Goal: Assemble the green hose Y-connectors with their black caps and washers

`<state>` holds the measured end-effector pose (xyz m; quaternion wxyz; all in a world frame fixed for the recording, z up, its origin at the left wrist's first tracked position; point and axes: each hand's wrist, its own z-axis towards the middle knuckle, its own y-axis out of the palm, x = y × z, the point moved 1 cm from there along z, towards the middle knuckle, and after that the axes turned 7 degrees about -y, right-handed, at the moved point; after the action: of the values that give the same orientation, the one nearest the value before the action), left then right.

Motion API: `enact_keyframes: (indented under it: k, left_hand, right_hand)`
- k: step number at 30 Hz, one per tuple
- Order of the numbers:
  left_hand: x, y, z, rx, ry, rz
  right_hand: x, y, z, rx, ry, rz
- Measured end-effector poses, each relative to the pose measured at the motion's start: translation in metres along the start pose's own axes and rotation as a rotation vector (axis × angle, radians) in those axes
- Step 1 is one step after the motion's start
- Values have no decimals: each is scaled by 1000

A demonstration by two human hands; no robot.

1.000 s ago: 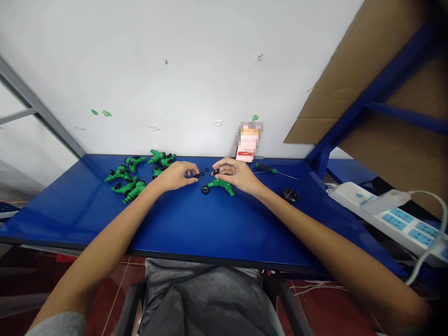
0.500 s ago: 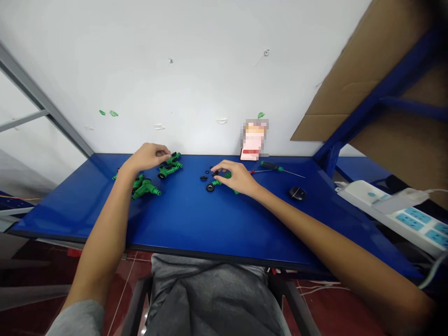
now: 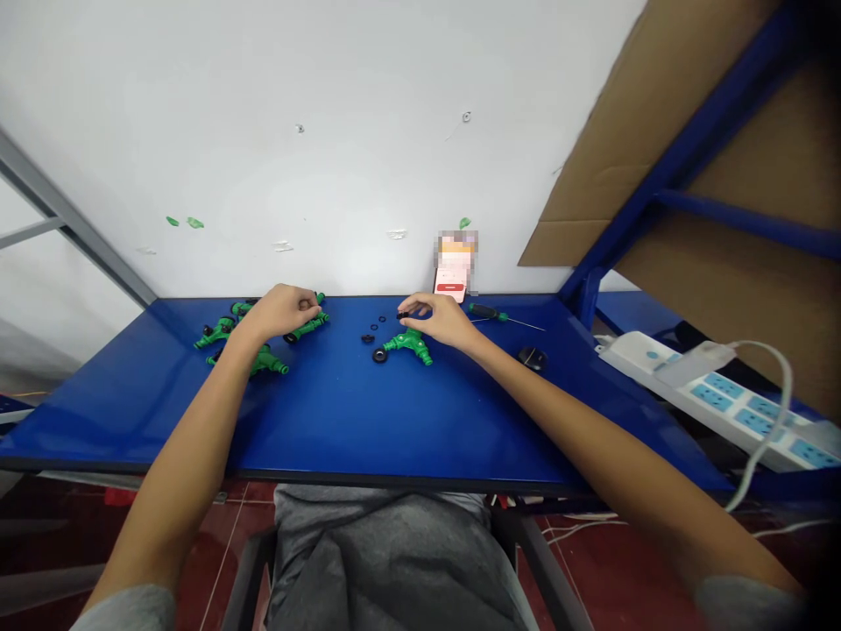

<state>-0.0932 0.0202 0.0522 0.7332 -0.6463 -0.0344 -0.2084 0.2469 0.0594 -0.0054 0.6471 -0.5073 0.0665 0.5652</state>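
My left hand (image 3: 284,312) hovers over a group of green Y-shaped hose fittings with black parts. Its thumb and fingers are pinched together, and whatever they hold is hidden. A green fitting (image 3: 306,329) lies just under its fingertips, and another green fitting (image 3: 268,360) lies by the wrist. My right hand (image 3: 441,319) pinches a small black part (image 3: 402,315) between thumb and fingers. Below it on the blue table rests a single green Y-shaped fitting (image 3: 413,344). A black ring nut (image 3: 379,355), a small black piece (image 3: 367,338) and thin black O-rings (image 3: 374,327) lie to its left.
Against the wall leans a phone (image 3: 450,287). A screwdriver (image 3: 484,312) and a round black object (image 3: 532,358) lie right of my right hand. A white power strip (image 3: 689,386) with a cable sits at the right edge, beside a blue frame (image 3: 631,210) and cardboard.
The view has turned slightly right. My right hand has risen back from the single green fitting, uncovering it, with the small black part still pinched. My left hand has shifted slightly right over its fittings.
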Motion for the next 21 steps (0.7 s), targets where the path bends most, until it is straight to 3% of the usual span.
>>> enact_keyframes:
  k: [6, 9, 17, 21]
  left_hand:
    - [46, 51, -3, -89, 316, -70]
    - [58, 68, -5, -141, 376, -85]
    - [50, 72, -3, -151, 362, -90]
    - [55, 71, -5, -120, 326, -83]
  right_hand:
    - [16, -41, 1, 19, 59, 9]
    - [17, -68, 1, 37, 19, -4]
    - [12, -139, -13, 54, 18, -67]
    - [22, -148, -24, 44, 32, -92]
